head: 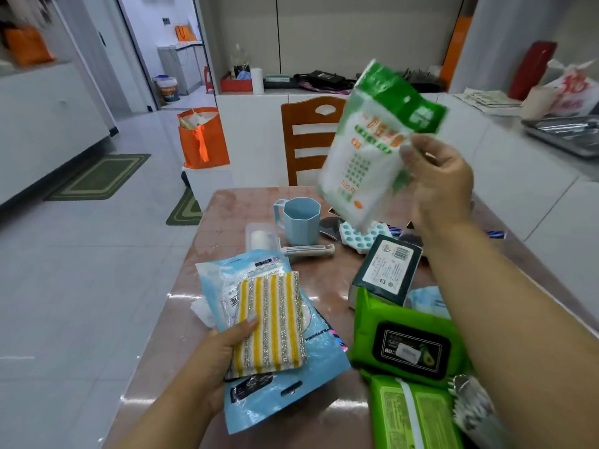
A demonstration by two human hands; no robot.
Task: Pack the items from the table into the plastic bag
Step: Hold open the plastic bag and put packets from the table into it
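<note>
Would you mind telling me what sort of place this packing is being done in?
Most likely a home dining or kitchen area: a wooden chair at a small table, white cabinets, a tiled floor with door mats.

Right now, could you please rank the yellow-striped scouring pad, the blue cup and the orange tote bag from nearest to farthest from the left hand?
1. Yellow-striped scouring pad: held in the left hand, thumb on top, over the table's near left.
2. Blue cup: standing mid-table, farther back.
3. Orange tote bag: beyond the table's far left corner, beside the chair.
</note>
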